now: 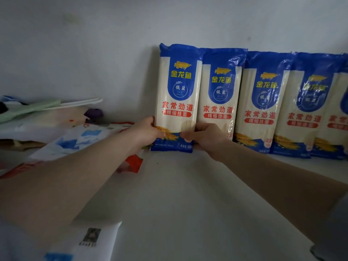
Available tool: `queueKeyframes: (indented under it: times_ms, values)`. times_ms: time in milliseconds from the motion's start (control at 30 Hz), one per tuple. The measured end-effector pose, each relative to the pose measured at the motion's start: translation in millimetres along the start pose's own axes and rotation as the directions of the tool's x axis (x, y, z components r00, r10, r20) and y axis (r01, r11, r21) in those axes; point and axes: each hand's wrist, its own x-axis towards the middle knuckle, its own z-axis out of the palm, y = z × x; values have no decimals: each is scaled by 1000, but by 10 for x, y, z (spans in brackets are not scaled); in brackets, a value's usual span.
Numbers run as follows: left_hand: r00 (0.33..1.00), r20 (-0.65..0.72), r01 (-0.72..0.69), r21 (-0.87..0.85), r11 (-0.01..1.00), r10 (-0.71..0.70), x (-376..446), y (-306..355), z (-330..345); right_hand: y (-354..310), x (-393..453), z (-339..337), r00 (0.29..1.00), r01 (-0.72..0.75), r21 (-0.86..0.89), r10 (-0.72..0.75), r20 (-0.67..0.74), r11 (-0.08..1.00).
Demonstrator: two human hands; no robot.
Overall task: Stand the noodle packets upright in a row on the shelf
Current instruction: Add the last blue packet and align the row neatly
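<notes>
Left hand (146,131) and right hand (204,137), arms outstretched, fingers curled, gripped the leftmost noodle packet (177,95) upright against the wall (94,44).

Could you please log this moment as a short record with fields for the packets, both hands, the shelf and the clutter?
packets in view: five, upright in a row against the wall, the rightmost cut off by the frame edge
held packet: leftmost noodle packet, standing on the shelf, overlapping its neighbour, the second packet
left hand: grips the held packet's lower left edge
right hand: grips its lower right edge
clutter: white-and-blue bags lying flat to the left
</notes>
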Motion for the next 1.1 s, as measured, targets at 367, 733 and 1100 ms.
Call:
queueKeyframes:
  times_ms: [367, 733, 1100]
  values:
    - [998, -53, -32, 100, 994, 37, 34, 49, 107, -15, 80, 70, 993, -1, -61, -6, -118, 998]
    - [989, -99, -89, 177, 980, 108, 44, 59, 215, -294, 87, -18, 959, 61, -612, -216, -184, 788]
    - [963, -267, 27, 219, 975, 33, 44, -135, 482, -1630, 279, -214, 676, 339, -911, -734, 61, 236]
